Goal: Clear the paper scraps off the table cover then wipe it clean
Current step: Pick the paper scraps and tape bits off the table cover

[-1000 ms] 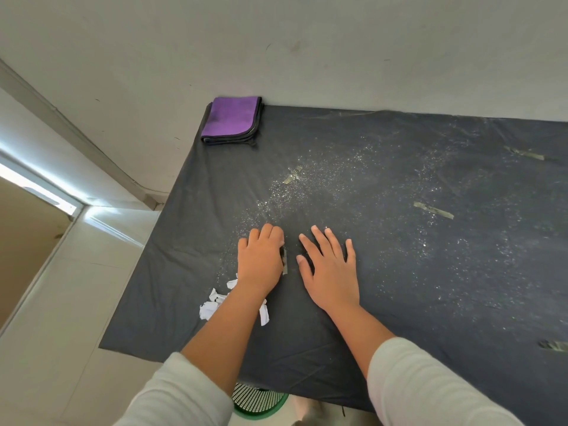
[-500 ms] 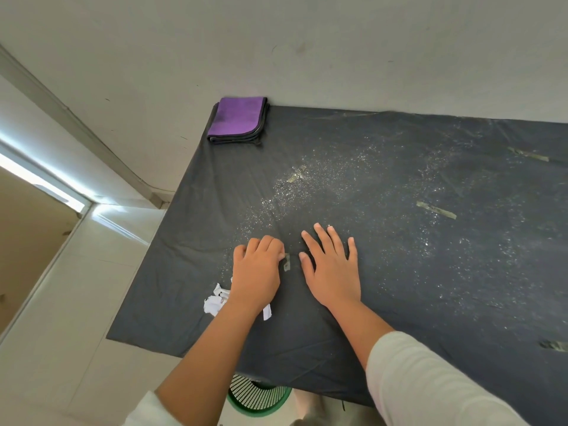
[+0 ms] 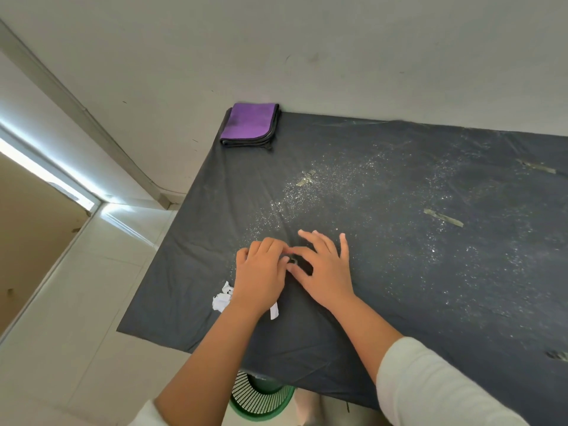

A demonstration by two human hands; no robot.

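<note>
A dark grey table cover [image 3: 399, 287] dusted with fine white specks fills the right of the view. My left hand [image 3: 261, 272] rests on it with fingers curled, their tips pinching a small grey scrap [image 3: 293, 261]. My right hand [image 3: 329, 272] lies beside it with fingers spread, and its thumb and index finger touch the same scrap. White paper scraps [image 3: 222, 299] poke out from under my left wrist, one strip [image 3: 274, 310] on its right side. A folded purple cloth [image 3: 249, 124] sits at the cover's far left corner.
Flat grey strips lie on the cover: one in the middle [image 3: 305, 178], one right of it [image 3: 443, 217], one far right [image 3: 536, 166], one at the right edge [image 3: 558, 355]. A green mesh basket [image 3: 261, 398] stands on the floor under the near edge. A wall runs behind.
My two hands have closed in on each other. The left fingers have curled onto the grey scrap, and the right thumb and index finger have come up against it.
</note>
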